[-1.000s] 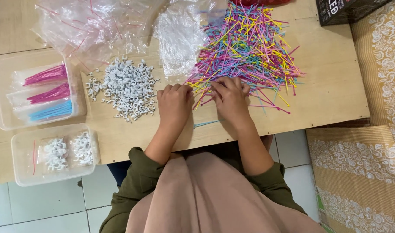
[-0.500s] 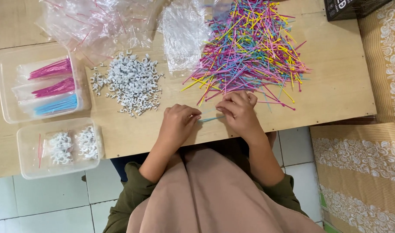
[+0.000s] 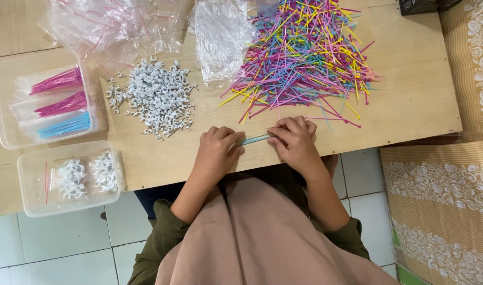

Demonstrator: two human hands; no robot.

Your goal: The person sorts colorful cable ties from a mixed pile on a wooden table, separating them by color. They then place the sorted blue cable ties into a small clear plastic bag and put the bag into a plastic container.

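Both hands pinch one light-blue cable tie (image 3: 255,139) — left hand (image 3: 216,153) and right hand (image 3: 294,143) each grip an end — low over the wooden surface (image 3: 410,100), just below the colourful tie pile (image 3: 304,53), white clips (image 3: 157,97) left.

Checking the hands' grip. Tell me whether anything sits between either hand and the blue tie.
Nothing visible does. The left hand and right hand pinch the blue tie at its two ends, on bare table.

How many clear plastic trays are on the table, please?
2. One clear tray at the table's left edge holds bagged pink and blue ties. The other tray sits just below it, holding bagged white clips. More could lie outside the view.
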